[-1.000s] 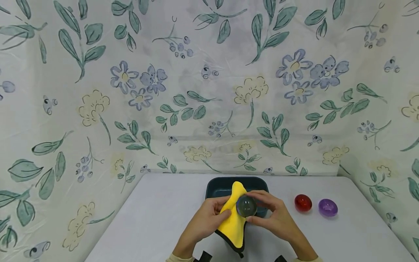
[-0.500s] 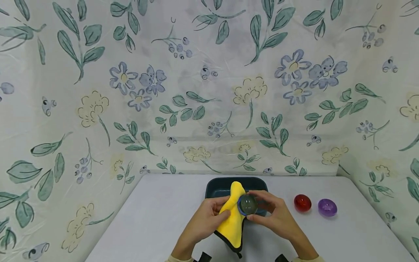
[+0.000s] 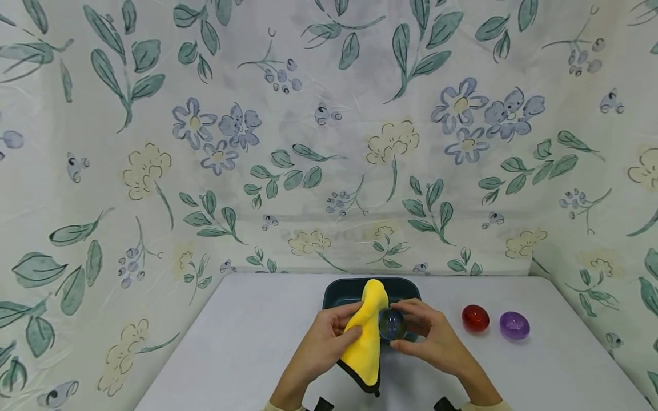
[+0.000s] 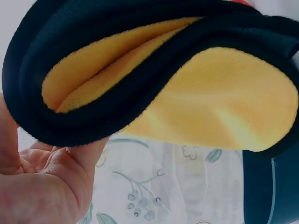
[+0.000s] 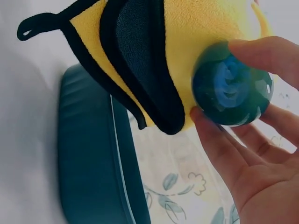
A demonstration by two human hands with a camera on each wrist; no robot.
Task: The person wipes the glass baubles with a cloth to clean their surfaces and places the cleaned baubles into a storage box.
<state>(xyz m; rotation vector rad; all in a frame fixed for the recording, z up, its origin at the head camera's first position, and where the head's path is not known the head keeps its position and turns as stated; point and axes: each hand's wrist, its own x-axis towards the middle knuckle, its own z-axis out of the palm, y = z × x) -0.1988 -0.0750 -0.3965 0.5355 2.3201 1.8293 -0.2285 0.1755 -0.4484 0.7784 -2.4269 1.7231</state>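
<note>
A screened-off tabletop work area: floral-print sheeting (image 3: 329, 137) hangs from ten through twelve to two o'clock around a white table (image 3: 241, 337); the room beyond is hidden.

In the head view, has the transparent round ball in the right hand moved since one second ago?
Yes. The transparent ball has moved slightly to the person's right, judged against the dark teal rectangular tray, which stays in place.
</note>
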